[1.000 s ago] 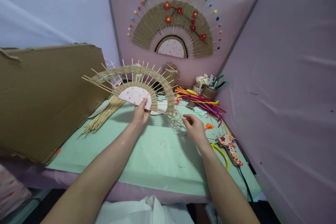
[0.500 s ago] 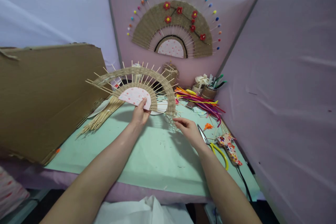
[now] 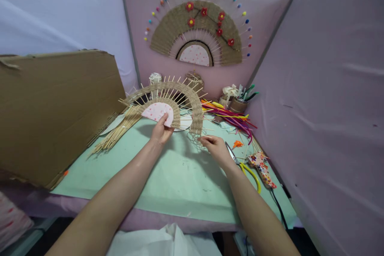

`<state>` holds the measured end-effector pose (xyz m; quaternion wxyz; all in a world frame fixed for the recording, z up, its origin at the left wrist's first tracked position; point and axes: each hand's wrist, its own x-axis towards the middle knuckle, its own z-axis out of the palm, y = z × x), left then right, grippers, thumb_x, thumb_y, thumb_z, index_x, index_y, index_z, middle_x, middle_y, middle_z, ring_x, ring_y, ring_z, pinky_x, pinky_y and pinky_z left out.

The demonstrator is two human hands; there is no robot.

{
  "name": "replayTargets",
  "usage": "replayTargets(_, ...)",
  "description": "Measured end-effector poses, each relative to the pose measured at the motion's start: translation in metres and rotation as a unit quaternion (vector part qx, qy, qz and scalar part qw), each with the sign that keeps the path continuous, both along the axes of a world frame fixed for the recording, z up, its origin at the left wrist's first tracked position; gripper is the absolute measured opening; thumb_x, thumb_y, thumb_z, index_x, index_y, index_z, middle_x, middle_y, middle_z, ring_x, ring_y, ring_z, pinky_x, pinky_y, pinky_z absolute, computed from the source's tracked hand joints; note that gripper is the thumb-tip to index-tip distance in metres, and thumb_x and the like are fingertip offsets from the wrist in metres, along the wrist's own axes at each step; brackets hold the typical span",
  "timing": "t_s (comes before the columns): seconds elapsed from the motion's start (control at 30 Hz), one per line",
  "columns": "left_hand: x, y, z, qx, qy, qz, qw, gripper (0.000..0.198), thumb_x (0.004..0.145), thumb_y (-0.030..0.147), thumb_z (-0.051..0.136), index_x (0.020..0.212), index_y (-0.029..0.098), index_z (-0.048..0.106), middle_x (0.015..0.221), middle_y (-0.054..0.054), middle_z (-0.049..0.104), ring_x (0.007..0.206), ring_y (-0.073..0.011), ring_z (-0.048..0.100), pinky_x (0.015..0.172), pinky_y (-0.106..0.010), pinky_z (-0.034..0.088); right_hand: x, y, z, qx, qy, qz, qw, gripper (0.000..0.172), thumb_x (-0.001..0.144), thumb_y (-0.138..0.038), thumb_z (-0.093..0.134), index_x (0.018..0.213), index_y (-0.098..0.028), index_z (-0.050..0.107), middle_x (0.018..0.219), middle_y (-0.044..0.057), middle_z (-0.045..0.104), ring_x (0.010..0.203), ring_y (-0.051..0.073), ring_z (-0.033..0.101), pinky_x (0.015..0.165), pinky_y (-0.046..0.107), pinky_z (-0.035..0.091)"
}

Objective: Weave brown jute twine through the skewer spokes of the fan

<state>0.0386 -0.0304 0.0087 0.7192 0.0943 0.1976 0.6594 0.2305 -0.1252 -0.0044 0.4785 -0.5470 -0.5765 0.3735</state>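
Note:
My left hand (image 3: 161,131) grips the base of a half-woven fan (image 3: 167,102) by its pink dotted half-circle and holds it upright above the mint-green table (image 3: 168,176). Bare wooden sticks fan out from its twine arch. My right hand (image 3: 213,147) is closed in a pinch on loose twine strands (image 3: 196,138) that hang from the fan's right end, just below the weave.
A finished fan (image 3: 196,32) with red flowers and coloured beads hangs on the pink back wall. A cardboard sheet (image 3: 57,108) leans at the left. Spare sticks (image 3: 115,134), coloured strips (image 3: 232,118), tool cups (image 3: 238,102) and yellow-handled scissors (image 3: 246,168) lie around the hands.
The fan has swung to the right and turned, its sticks now pointing more toward the back wall. My right hand moved left and up to the twine at the fan's end.

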Motion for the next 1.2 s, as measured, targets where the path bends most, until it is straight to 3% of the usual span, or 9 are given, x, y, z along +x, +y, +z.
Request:
replayTargets(0.17, 0.002, -0.004, 0.002, 0.009, 0.012, -0.011, 1.0, 0.025, 0.081, 0.002, 0.05, 0.1, 0.012, 0.062, 0.078, -0.005, 0.073, 0.07, -0.0138, 0.069, 0.071, -0.023, 0.055, 0.005, 0.002, -0.005, 0.076, -0.045, -0.1, 0.991, 0.032, 0.074, -0.044, 0.059, 0.068, -0.013, 0.065, 0.059, 0.0, 0.056, 0.056, 0.012, 0.045, 0.055, 0.024, 0.034)
replayTargets(0.3, -0.001, -0.001, 0.001, 0.005, 0.029, 0.02, 0.999, 0.024, 0.079, 0.001, 0.052, 0.096, 0.013, 0.064, 0.076, -0.003, 0.073, 0.066, -0.0117, 0.068, 0.069, -0.021, 0.054, 0.008, 0.0, -0.005, 0.172, -0.136, -0.175, 0.96, 0.032, 0.077, -0.044, 0.059, 0.062, -0.016, 0.06, 0.056, -0.001, 0.053, 0.055, 0.011, 0.043, 0.055, 0.024, 0.033)
replayTargets(0.47, -0.004, 0.003, -0.002, 0.004, 0.055, 0.036, 0.998, 0.027, 0.076, 0.0, 0.055, 0.097, 0.013, 0.064, 0.077, -0.003, 0.072, 0.066, -0.0124, 0.067, 0.071, -0.023, 0.054, 0.012, -0.002, -0.003, 0.266, -0.257, -0.19, 0.91, 0.03, 0.082, -0.039, 0.056, 0.062, -0.017, 0.057, 0.06, 0.0, 0.053, 0.057, 0.011, 0.045, 0.058, 0.024, 0.033)
replayTargets(0.63, -0.005, 0.009, -0.008, 0.014, 0.076, 0.049, 0.996, 0.028, 0.073, -0.002, 0.058, 0.096, 0.013, 0.064, 0.079, -0.004, 0.073, 0.067, -0.0124, 0.067, 0.072, -0.024, 0.054, 0.017, -0.002, -0.002, 0.286, -0.329, -0.186, 0.881, 0.029, 0.083, -0.04, 0.055, 0.064, -0.018, 0.055, 0.062, 0.001, 0.052, 0.059, 0.012, 0.046, 0.059, 0.025, 0.032)
replayTargets(0.83, -0.005, 0.007, -0.009, 0.015, 0.093, -0.009, 0.996, 0.032, 0.075, -0.001, 0.056, 0.103, 0.012, 0.063, 0.083, -0.007, 0.073, 0.07, -0.0148, 0.068, 0.074, -0.026, 0.054, 0.021, 0.001, -0.001, 0.262, -0.299, -0.137, 0.907, 0.025, 0.084, -0.039, 0.054, 0.068, -0.019, 0.056, 0.066, 0.002, 0.055, 0.063, 0.013, 0.047, 0.061, 0.026, 0.034)
replayTargets(1.2, -0.008, 0.002, 0.001, -0.025, 0.048, -0.039, 0.998, 0.035, 0.081, 0.001, 0.049, 0.114, 0.011, 0.058, 0.08, -0.006, 0.072, 0.067, -0.0143, 0.068, 0.069, -0.024, 0.056, 0.016, 0.0, 0.002, 0.241, -0.152, -0.113, 0.952, 0.021, 0.083, -0.034, 0.053, 0.071, -0.018, 0.061, 0.068, 0.001, 0.059, 0.064, 0.014, 0.052, 0.062, 0.025, 0.039)
